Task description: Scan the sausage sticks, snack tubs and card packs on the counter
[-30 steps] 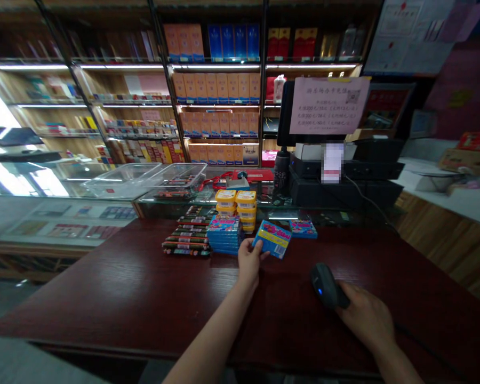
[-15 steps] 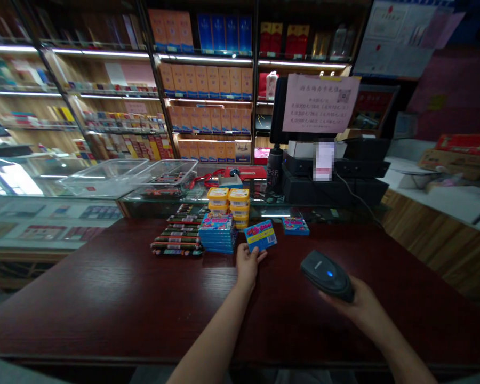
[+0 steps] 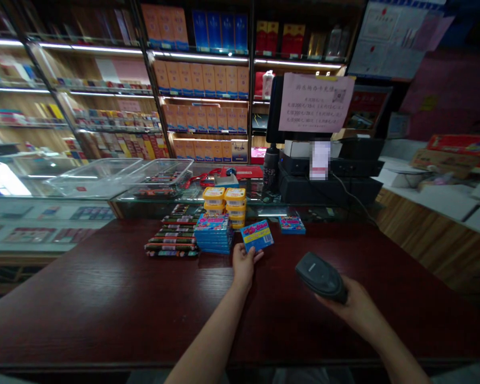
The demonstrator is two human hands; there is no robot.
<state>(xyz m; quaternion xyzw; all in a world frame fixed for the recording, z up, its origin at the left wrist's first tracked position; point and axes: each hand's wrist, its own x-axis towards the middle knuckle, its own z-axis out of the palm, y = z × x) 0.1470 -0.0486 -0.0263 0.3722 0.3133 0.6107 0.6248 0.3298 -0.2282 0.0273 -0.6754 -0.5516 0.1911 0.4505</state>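
My left hand (image 3: 244, 262) grips the lower edge of a flat blue box (image 3: 257, 235) with pink lettering and a yellow band, its barcode side tilted up toward me. In my right hand (image 3: 354, 300) is a dark barcode scanner (image 3: 321, 276), held above the table with its head pointing left toward the box. Just left of the held box stands a stack of similar blue boxes (image 3: 213, 234). One more blue box (image 3: 292, 224) lies behind and to the right. Yellow-lidded tubs (image 3: 224, 205) are piled behind the stack, and several dark striped sticks (image 3: 172, 240) lie in rows to its left.
All this rests on a dark red wooden table (image 3: 104, 298). Behind it, a glass counter carries clear plastic bins (image 3: 160, 178) and a black bottle (image 3: 270, 170). A monitor with a pink notice (image 3: 316, 104) stands at the back right. Shelves of boxed goods (image 3: 208, 80) line the wall.
The blue light on the scanner was lit and no longer shows. The whole view has shifted slightly; both hands keep their hold.
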